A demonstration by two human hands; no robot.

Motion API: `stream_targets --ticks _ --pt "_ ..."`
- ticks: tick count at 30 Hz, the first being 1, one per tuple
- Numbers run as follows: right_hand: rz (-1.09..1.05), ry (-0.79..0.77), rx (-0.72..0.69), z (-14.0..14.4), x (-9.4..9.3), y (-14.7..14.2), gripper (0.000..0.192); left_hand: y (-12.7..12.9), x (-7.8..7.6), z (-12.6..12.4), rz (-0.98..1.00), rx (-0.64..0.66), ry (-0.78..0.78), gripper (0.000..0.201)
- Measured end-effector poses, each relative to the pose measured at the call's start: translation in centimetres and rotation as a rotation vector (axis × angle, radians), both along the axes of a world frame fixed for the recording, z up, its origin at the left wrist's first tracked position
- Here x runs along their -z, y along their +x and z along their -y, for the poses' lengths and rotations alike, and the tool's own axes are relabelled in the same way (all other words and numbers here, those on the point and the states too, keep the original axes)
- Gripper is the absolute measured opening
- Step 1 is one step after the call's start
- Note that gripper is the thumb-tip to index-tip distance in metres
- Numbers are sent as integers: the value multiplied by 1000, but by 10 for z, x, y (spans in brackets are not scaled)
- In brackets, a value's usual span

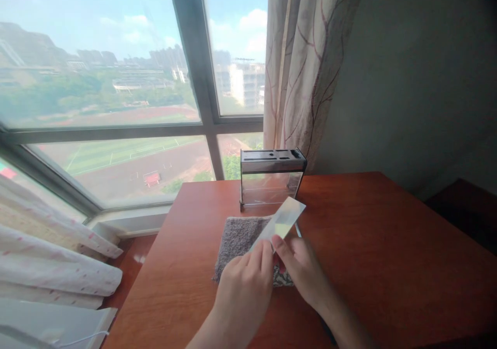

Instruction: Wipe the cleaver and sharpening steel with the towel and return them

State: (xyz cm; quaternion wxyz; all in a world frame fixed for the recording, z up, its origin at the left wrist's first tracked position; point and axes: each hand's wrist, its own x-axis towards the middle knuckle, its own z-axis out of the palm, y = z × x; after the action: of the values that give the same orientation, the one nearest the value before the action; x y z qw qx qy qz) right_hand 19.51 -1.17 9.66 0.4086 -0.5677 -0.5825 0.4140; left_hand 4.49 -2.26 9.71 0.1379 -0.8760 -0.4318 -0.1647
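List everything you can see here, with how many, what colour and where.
Blade: one, shiny silver, held above the cloth by both hands.
Cloth: one, grey, flat on the table under the hands.
Knife holder: one, clear with a dark slotted top, at the table's far edge.
Table: one, reddish-brown wood.
Curtain: one, beige with branch pattern, right of the window.
Window: one, grey-framed, behind the table.
Left hand: one, touching the blade.
Right hand: one, touching the blade.
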Motion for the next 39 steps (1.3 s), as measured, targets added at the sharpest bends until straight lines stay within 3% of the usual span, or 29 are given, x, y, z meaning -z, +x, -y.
stream_targets --ticks 3,6,10,12,14,18,21,29,32,37,39 --pt "14 -54 152 2 5 -3 52 17 0 5 -90 46 -21 43" --pt "-28 -90 209 3 11 1 53 22 -8 5 -81 35 -115 44" --pt "-193 -189 225 4 17 20 56 7 -21 1 83 111 -296 46" --pt "-253 -184 275 2 21 36 55 -11 -19 -3 203 147 -351 46" --pt "-291 -162 336 -1 25 53 52 -33 -9 -10 322 41 -347 40" --pt "-468 -103 476 -7 30 81 46 -76 27 -27 348 -415 -468 43" --pt "-595 -51 590 -11 29 91 44 -93 47 -37 393 -517 -660 48" --pt "-725 -44 679 -18 34 94 39 -73 57 -48 696 -403 -841 46" --pt "-751 -44 646 -19 38 92 39 -66 56 -49 962 -352 -946 49" --pt "-690 -65 541 -19 49 83 39 -65 43 -46 1462 -283 -1282 45" --pt "-638 -68 497 -20 54 79 42 -62 36 -41 1559 -267 -1287 41"
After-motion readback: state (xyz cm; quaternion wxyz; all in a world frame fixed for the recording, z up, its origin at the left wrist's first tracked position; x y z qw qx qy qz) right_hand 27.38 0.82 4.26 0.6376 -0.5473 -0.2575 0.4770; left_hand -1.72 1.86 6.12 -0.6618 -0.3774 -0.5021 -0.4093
